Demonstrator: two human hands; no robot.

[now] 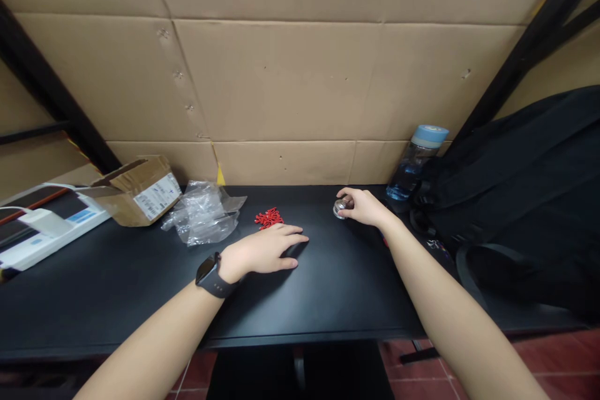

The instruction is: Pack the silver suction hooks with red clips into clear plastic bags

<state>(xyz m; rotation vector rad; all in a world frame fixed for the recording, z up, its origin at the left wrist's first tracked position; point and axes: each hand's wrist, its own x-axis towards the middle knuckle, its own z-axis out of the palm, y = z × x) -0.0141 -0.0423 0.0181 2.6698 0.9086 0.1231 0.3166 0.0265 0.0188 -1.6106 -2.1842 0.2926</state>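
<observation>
My right fingers (347, 192) grip the small jar (338, 208) toward the desk's (337, 300) back edge; slack pinch could drop it. Left fingers (294, 239) spread, empty; careless sweep could scatter red pieces (269, 217).

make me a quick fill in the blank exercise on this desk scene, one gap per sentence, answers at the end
1. The left hand is held palm ____.
2. The small pieces by the left hand are ____ in colour.
3. The right hand has its fingers around a small object whose outline is ____.
4. The bottle beside the black bag has a ____ lid.

Missing words: down; red; round; blue
</observation>
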